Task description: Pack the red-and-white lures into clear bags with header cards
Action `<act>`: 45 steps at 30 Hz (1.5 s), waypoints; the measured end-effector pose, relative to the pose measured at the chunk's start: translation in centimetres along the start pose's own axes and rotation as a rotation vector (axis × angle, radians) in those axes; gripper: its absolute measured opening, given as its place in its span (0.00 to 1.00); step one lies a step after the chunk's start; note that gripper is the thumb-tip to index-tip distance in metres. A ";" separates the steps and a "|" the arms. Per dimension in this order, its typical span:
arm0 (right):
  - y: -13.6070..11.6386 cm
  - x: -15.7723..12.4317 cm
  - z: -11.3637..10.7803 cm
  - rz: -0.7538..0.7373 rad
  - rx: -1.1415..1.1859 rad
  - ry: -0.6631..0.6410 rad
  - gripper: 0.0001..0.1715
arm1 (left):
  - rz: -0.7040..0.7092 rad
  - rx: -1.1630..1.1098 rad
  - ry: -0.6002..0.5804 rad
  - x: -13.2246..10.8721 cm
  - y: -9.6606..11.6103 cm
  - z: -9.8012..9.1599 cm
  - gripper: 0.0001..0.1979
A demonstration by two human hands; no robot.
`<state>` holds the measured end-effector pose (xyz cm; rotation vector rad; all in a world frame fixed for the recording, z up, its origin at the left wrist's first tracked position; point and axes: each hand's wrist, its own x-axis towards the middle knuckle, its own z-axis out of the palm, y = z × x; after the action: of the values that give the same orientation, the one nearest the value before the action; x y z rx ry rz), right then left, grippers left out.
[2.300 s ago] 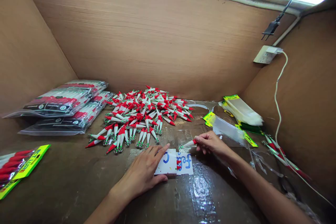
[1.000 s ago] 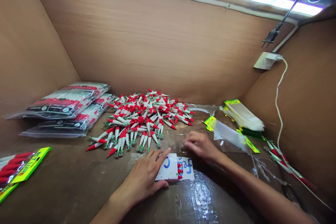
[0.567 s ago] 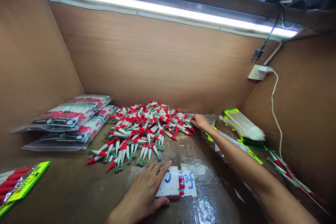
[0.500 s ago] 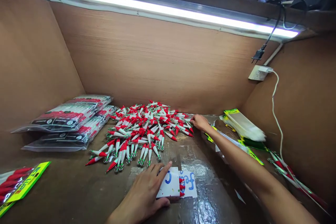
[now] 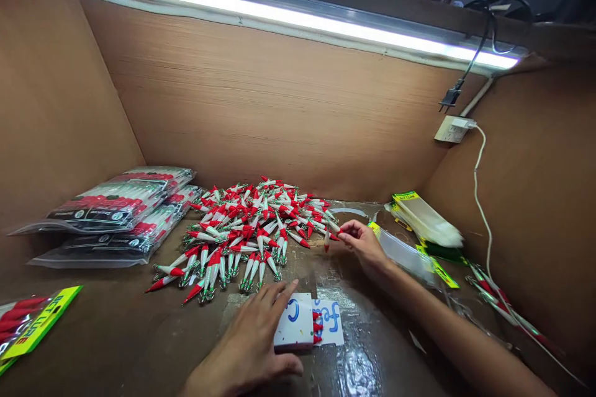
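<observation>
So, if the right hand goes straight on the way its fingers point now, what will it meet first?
Probably the right edge of the lure pile: the right hand, pinching one lure, points left toward it. Depth is hard to judge.

Left hand (image 5: 251, 347) palm down, flat, fingers spread and pointing forward, thumb out to the side. Right arm stretched forward from lower right; right hand (image 5: 365, 243) with thumb and fingertips pinched together, pointing left.
</observation>
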<state>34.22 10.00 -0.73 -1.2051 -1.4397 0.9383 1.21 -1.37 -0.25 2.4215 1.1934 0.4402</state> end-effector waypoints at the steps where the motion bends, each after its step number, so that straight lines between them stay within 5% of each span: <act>1: 0.0 -1.2 0.6 0.010 0.022 -0.002 0.27 | -0.004 -0.037 0.040 0.2 0.0 0.0 0.51; 7: -1.5 -5.7 5.6 0.127 0.306 -0.079 0.22 | -0.154 -0.311 0.263 1.5 0.3 -0.5 0.29; 15: -4.1 -7.5 10.4 0.144 0.494 -0.244 0.16 | -0.153 -0.871 0.217 1.9 0.1 0.0 0.25; 25: -4.9 -7.8 10.8 0.103 0.360 -0.165 0.16 | -0.250 -1.077 0.200 1.7 -0.1 0.3 0.25; 31: -5.8 -8.3 10.7 0.199 0.464 -0.287 0.22 | -0.205 -1.111 0.232 1.6 -0.3 0.9 0.20; 45: -7.0 -8.6 9.9 0.214 0.425 -0.346 0.18 | -0.217 -1.201 0.154 1.4 0.2 0.6 0.20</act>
<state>23.15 0.52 2.20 -0.9164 -1.2933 1.5727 2.48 -0.49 -0.54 1.2317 0.8290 0.9395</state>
